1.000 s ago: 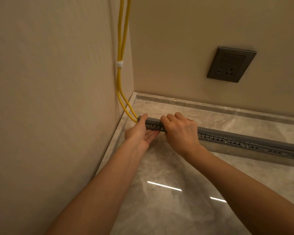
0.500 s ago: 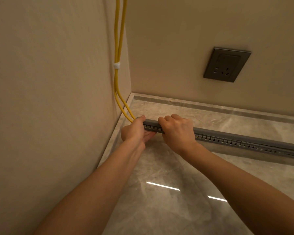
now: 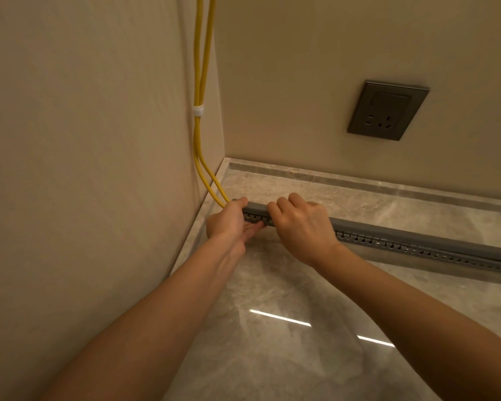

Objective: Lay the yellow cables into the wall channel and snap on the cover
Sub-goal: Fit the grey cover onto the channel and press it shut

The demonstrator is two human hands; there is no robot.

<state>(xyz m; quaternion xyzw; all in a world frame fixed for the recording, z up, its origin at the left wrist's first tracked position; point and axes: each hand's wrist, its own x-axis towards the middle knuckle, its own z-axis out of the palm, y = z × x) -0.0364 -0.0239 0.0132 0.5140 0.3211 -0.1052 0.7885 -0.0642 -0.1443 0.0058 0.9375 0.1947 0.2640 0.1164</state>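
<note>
Both bare forearms reach in from the near edge toward the left end of the grey wall channel (image 3: 402, 241). The left hand (image 3: 227, 222) is at that end, thumb on the cover (image 3: 256, 207) on top, fingers (image 3: 253, 227) flat under the slotted front face, so it pinches the channel end between thumb and fingers. The right hand (image 3: 300, 227) sits just right of the left, knuckles up, fingers (image 3: 284, 202) curled over the cover and clenched on it; the fingertips behind the channel are hidden. The cover lies along the top of the channel for its whole visible run to the right. The two yellow cables (image 3: 200, 82) descend the corner above the channel's left end, bound by a white tie (image 3: 198, 110), and enter that end beside the left thumb; inside the channel they cannot be seen. The channel lies on a glossy grey marble worktop (image 3: 272, 342) with a low raised border against beige walls (image 3: 70, 140); a dark power socket (image 3: 388, 110) is on the wall above and beyond the channel. Against the frame half a second earlier, both hands keep the same grip at the same end; the view has shifted only slightly.
</note>
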